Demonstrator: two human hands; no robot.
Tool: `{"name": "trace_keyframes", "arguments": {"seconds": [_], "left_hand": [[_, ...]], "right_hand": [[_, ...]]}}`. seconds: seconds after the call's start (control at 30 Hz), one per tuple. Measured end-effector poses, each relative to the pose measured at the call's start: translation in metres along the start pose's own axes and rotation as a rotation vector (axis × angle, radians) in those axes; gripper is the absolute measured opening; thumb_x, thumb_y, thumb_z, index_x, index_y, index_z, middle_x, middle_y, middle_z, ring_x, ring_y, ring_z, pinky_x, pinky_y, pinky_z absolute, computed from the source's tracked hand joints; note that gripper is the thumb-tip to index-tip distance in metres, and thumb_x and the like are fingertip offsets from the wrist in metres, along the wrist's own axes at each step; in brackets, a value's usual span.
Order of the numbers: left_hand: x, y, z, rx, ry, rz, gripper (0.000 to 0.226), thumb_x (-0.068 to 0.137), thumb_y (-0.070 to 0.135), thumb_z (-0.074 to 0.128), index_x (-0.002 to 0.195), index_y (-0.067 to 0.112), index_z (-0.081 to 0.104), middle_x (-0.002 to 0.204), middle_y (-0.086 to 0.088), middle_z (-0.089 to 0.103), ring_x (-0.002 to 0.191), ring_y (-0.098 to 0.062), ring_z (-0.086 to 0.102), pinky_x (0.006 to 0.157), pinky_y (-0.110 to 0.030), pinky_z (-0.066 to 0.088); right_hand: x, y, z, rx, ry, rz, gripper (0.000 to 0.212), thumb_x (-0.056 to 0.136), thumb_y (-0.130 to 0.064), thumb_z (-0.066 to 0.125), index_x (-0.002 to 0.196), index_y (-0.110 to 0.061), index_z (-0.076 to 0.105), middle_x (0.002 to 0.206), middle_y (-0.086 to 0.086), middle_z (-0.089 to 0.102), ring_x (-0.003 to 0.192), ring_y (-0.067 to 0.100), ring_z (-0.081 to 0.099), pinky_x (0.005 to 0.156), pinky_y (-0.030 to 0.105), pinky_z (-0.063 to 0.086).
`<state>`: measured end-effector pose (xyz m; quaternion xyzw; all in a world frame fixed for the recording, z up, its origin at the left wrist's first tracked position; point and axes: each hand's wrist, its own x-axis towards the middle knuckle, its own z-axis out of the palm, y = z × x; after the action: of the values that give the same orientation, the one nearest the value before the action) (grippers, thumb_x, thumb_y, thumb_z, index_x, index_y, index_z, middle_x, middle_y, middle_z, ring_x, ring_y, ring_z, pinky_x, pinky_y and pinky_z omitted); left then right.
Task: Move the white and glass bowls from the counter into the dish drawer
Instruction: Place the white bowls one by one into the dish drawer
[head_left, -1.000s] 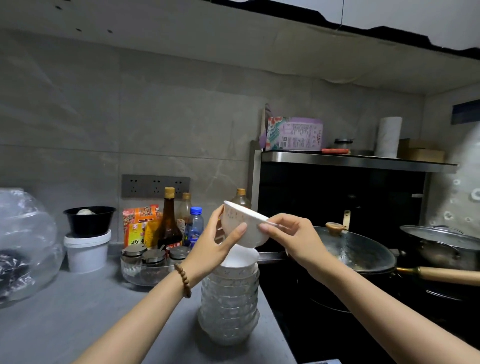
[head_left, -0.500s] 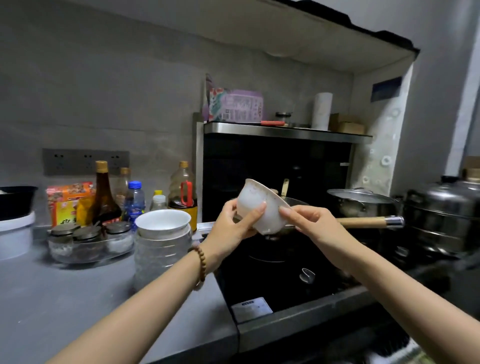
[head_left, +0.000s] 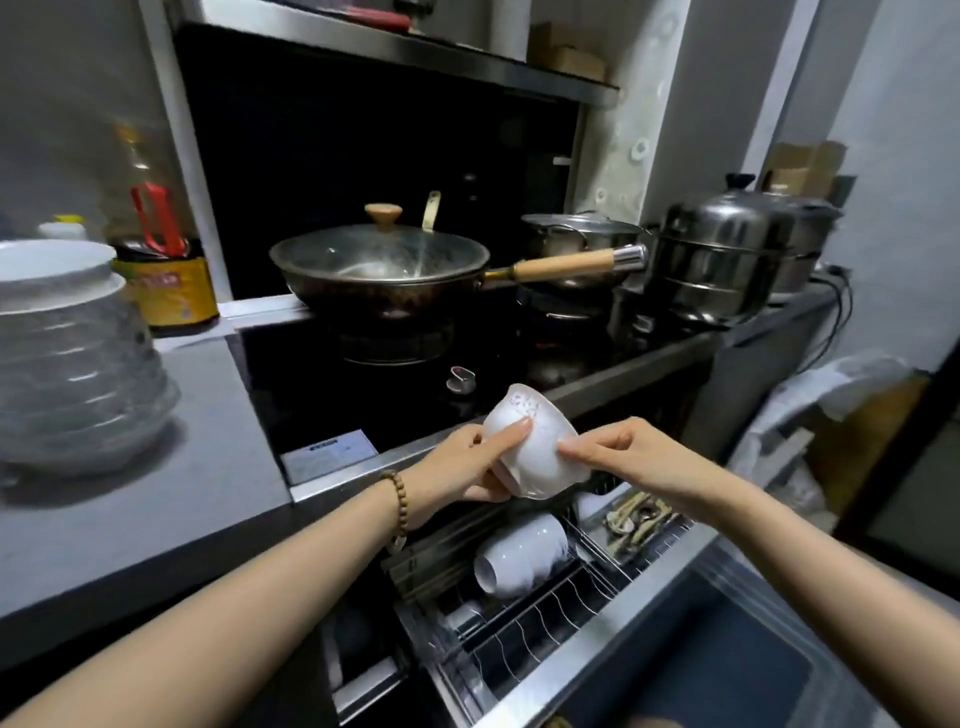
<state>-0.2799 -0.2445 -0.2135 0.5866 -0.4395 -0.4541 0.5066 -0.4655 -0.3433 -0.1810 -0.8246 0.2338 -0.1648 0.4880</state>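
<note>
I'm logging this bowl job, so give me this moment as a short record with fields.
held item: white bowl, tilted on its side
left hand: grips bowl near its foot
right hand: fingers on bowl's side
dish drawer: open, wire rack holds white bowls on edge
on counter: stack of glass bowls, white bowl on top

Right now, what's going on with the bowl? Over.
Left hand and right hand both gripping white bowl, tipped, above open dish drawer. White bowls already racked. Stack of bowls waits on counter.
</note>
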Motion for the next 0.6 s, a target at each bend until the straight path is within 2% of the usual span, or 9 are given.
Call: {"name": "trace_keyframes", "arguments": {"seconds": [0.13,0.17,0.23,0.3,0.37,0.4,0.47,0.53,0.6], "left_hand": [[0.019,-0.048,0.016,-0.024,-0.071,-0.156,0.084,0.052,0.074,0.068,0.093,0.002,0.058,0.056,-0.003,0.062,0.045,-0.01,0.048,0.081,-0.037,0.052],[0.023,-0.06,0.017,-0.013,-0.083,-0.181,0.087,0.053,0.075,0.067,0.095,-0.001,0.058,0.05,0.0,0.059,0.043,-0.009,0.043,0.083,-0.041,0.053],[0.028,-0.083,0.018,0.003,-0.078,-0.232,0.083,0.059,0.069,0.064,0.1,-0.002,0.055,0.047,0.001,0.056,0.045,-0.011,0.04,0.094,-0.05,0.047],[0.033,-0.105,0.013,-0.014,-0.073,-0.278,0.068,0.069,0.06,0.062,0.103,0.002,0.053,0.043,0.003,0.057,0.039,-0.007,0.042,0.088,-0.044,0.049],[0.039,-0.127,0.009,-0.018,-0.083,-0.313,0.054,0.079,0.053,0.059,0.098,0.003,0.054,0.037,0.004,0.052,0.032,-0.002,0.039,0.067,-0.028,0.05],[0.042,-0.137,0.006,-0.003,-0.075,-0.328,0.051,0.08,0.053,0.059,0.091,0.003,0.056,0.036,0.005,0.051,0.032,-0.001,0.041,0.058,-0.021,0.049],[0.046,-0.156,0.0,0.003,-0.031,-0.371,0.061,0.074,0.056,0.062,0.083,-0.004,0.061,0.049,-0.002,0.063,0.042,-0.004,0.056,0.054,-0.018,0.05],[0.052,-0.174,-0.007,-0.008,0.031,-0.43,0.076,0.071,0.058,0.065,0.098,-0.013,0.063,0.085,-0.02,0.073,0.071,-0.018,0.068,0.073,-0.028,0.057],[0.057,-0.192,-0.012,-0.016,0.074,-0.469,0.072,0.073,0.056,0.068,0.106,-0.007,0.061,0.105,-0.027,0.068,0.095,-0.034,0.066,0.094,-0.044,0.051]], "right_hand": [[-0.002,0.05,0.006,0.021,-0.042,0.123,0.042,0.074,-0.051,0.067,0.09,-0.013,0.078,0.093,0.006,0.077,0.086,0.01,0.068,0.088,0.028,0.053],[0.0,0.061,0.01,0.039,-0.049,0.144,0.037,0.075,-0.049,0.067,0.085,-0.015,0.079,0.085,0.0,0.077,0.077,0.003,0.065,0.078,0.022,0.055],[0.003,0.081,0.021,0.052,-0.078,0.184,0.027,0.08,-0.045,0.067,0.07,-0.022,0.077,0.062,-0.013,0.068,0.057,-0.008,0.056,0.056,0.005,0.043],[0.011,0.102,0.032,0.056,-0.102,0.223,0.028,0.084,-0.04,0.066,0.07,-0.018,0.077,0.062,-0.01,0.068,0.06,-0.006,0.057,0.061,0.008,0.046],[0.021,0.123,0.043,0.059,-0.105,0.25,0.03,0.085,-0.034,0.067,0.079,-0.006,0.077,0.077,0.005,0.074,0.077,0.006,0.064,0.081,0.024,0.052],[0.026,0.13,0.047,0.064,-0.113,0.257,0.033,0.085,-0.032,0.066,0.081,-0.001,0.076,0.081,0.011,0.074,0.081,0.011,0.064,0.084,0.025,0.052],[0.037,0.144,0.058,0.071,-0.141,0.285,0.038,0.086,-0.03,0.066,0.083,0.008,0.072,0.082,0.017,0.07,0.079,0.013,0.062,0.082,0.021,0.051],[0.048,0.156,0.067,0.073,-0.187,0.324,0.038,0.087,-0.028,0.065,0.081,0.009,0.07,0.077,0.012,0.067,0.073,0.011,0.059,0.076,0.018,0.047],[0.06,0.169,0.075,0.123,-0.203,0.38,0.031,0.087,-0.023,0.066,0.081,0.007,0.071,0.072,0.004,0.066,0.069,0.007,0.059,0.071,0.014,0.048]]}}
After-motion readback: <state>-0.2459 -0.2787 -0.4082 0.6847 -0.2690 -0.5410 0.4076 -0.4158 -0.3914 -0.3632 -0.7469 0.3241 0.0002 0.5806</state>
